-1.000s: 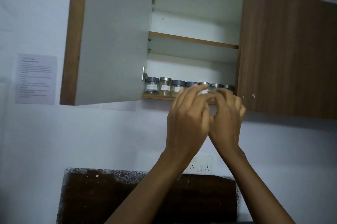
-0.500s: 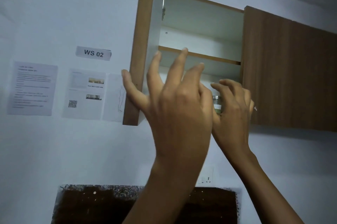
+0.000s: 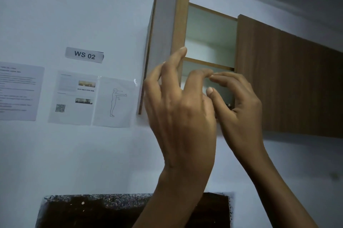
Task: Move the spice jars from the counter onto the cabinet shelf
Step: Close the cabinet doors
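The wall cabinet's left door (image 3: 167, 23) stands nearly edge-on to me, with its white inner face and wooden edge showing. My left hand (image 3: 178, 108) is spread against it, and one fingertip rests on the wooden edge. My right hand (image 3: 239, 108) hovers in front of the narrow cabinet opening, fingers curled and thumb apart, with nothing clearly in its grasp. Only a sliver of one spice jar (image 3: 229, 105), a dark lid, shows in the gap behind that hand. My hands and the door hide the other jars and the lower shelf. The upper shelf (image 3: 207, 63) looks bare.
The cabinet's right door (image 3: 287, 79) is closed. Paper sheets (image 3: 92, 99) and a "WS 02" label (image 3: 84, 55) hang on the wall to the left. The dark speckled counter (image 3: 92, 209) lies below, partly hidden by my forearms.
The left door has swung from wide open to nearly edge-on, with my left hand on it. The row of jars on the lower shelf has gone out of sight. My view has shifted left.
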Tool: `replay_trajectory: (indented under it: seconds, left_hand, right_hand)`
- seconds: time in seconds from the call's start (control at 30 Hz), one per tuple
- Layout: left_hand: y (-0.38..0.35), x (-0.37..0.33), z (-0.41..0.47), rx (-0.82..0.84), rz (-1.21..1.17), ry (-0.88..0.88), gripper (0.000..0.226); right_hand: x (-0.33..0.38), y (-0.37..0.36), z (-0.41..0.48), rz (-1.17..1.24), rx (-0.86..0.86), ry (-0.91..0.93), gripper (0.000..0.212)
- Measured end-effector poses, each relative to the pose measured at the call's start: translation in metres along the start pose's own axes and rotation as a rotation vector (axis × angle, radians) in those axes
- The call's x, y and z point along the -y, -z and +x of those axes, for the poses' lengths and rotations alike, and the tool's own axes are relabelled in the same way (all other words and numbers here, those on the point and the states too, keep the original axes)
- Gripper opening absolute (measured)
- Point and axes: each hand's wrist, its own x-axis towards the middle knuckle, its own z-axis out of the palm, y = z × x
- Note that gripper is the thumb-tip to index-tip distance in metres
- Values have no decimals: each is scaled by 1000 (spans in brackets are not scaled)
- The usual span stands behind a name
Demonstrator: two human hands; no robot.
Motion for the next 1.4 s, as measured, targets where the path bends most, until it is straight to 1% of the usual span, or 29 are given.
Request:
replay_trajectory:
  seconds: [0.13, 0.2, 0.27, 0.37, 0.47, 0.53, 0.6, 0.67, 0.87, 1.1, 1.4]
  left_hand:
    - [-9, -3, 2, 39, -45, -17, 57]
    - [-13, -2, 2, 70, -118, 21, 66]
    - [-21, 1, 1, 115, -197, 72, 64]
    - [-36, 2, -8, 144, -266, 76, 60]
    - [-51, -3, -19, 218, -386, 93, 67]
    - [-60, -5, -24, 244, -414, 79, 65]
    - [-70, -8, -28, 225, -381, 53, 60]
    - [-78, -12, -31, 208, -335, 31, 60]
    - [-108, -24, -45, 208, -227, 8, 57]
    - [-144, -35, -62, 199, -144, -21, 52]
    - [-205, -48, -91, 222, 64, -64, 54]
  right_hand:
    - [8, 7, 6, 29, -12, 25, 27]
    - [8, 9, 8, 49, -10, 13, 30]
    - [7, 13, 9, 64, -2, -8, 32]
    - [6, 16, 9, 107, 18, -45, 32]
    - [3, 18, 9, 129, 37, -68, 31]
    - [1, 20, 9, 190, 54, -95, 30]
    - [-3, 24, 9, 316, 66, -173, 28]
    - [-7, 28, 9, 379, 66, -221, 28]
    - [-30, 39, 6, 348, 21, -278, 26]
    - [-64, 50, 2, 355, 20, -320, 30]
    - [-133, 70, 3, 408, 41, -375, 34]
